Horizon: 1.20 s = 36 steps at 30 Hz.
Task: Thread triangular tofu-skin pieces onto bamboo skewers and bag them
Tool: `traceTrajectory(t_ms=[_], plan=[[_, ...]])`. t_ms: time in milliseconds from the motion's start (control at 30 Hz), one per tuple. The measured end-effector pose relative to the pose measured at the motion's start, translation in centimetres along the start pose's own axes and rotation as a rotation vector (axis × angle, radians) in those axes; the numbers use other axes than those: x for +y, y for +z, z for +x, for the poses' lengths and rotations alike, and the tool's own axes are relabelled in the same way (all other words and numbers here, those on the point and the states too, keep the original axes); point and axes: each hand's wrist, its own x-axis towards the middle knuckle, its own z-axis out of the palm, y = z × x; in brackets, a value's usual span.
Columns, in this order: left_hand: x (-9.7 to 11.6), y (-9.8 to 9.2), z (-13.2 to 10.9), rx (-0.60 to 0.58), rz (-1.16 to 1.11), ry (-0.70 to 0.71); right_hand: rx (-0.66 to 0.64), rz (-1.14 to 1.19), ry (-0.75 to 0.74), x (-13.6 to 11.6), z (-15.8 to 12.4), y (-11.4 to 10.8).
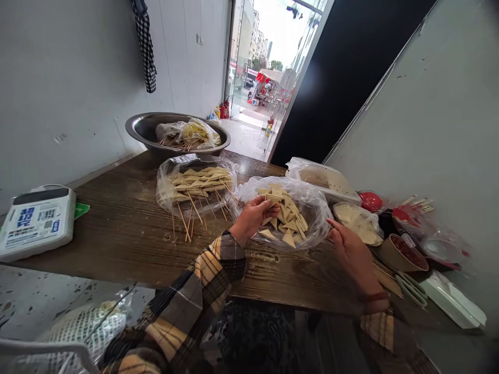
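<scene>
My left hand point(252, 217) is closed on a pale triangular tofu piece point(273, 199), held over a clear plastic bag point(315, 205) of loose tofu triangles point(290, 223). My right hand point(351, 249) rests on the wooden table point(128, 234) at the bag's right edge, fingers curled toward the plastic; whether it holds anything is hidden. A second bag point(195, 183) to the left holds tofu triangles threaded on bamboo skewers, with the sticks poking out toward me.
A metal basin point(145, 129) with bagged skewers stands at the back. A white box point(37, 221) lies at the left. Bags of tofu sheets point(325, 179), a red-filled bowl point(403, 253), loose skewers point(385, 278) and a pale tray point(454, 301) crowd the right. An open doorway lies beyond.
</scene>
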Motion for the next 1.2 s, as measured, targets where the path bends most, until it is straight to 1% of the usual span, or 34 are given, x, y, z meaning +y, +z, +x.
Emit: traceTrajectory(t_ms=[67, 100, 200, 233, 300, 400, 467, 533, 700, 800, 867, 1033, 1200], plan=[[0.0, 0.1, -0.1, 0.018, 0.032, 0.023, -0.026, 0.195, 0.069, -3.0, 1.1, -0.2], [0.1, 0.1, -0.1, 0.024, 0.044, 0.034, -0.06, 0.344, 0.098, -4.5, 1.6, 0.0], [0.2, 0.2, -0.2, 0.034, 0.056, 0.049, -0.223, 0.82, 0.195, -7.7, 2.8, 1.8], [0.3, 0.2, -0.2, 0.037, 0.056, 0.046, -0.263, 0.941, 0.223, -8.4, 3.2, 2.7], [0.4, 0.1, -0.3, 0.051, 0.043, 0.027, -0.297, 1.1, 0.281, -9.3, 3.8, 4.5], [0.5, 0.0, -0.2, 0.089, 0.01, -0.014, -0.278, 1.227, 0.337, -9.3, 4.9, 6.6], [0.5, 0.0, -0.2, 0.109, 0.006, -0.036, -0.256, 1.254, 0.334, -9.0, 5.4, 7.5], [0.5, 0.0, -0.1, 0.123, 0.012, -0.043, -0.236, 1.203, 0.292, -8.4, 5.8, 7.9], [0.6, 0.1, 0.0, 0.181, 0.06, -0.06, -0.13, 0.825, 0.065, -7.7, 5.6, 7.9], [0.8, 0.3, 0.0, 0.211, 0.088, -0.065, -0.108, 0.736, -0.043, -7.8, 5.3, 7.9], [0.9, 0.3, 0.0, 0.217, 0.103, -0.062, -0.116, 0.737, -0.062, -7.8, 5.2, 7.9], [1.0, 0.3, -0.1, 0.212, 0.134, -0.059, -0.145, 0.776, -0.03, -7.8, 5.0, 8.1], [0.8, 0.3, 0.0, 0.215, 0.16, -0.041, -0.156, 0.798, -0.041, -7.7, 5.0, 8.3]])
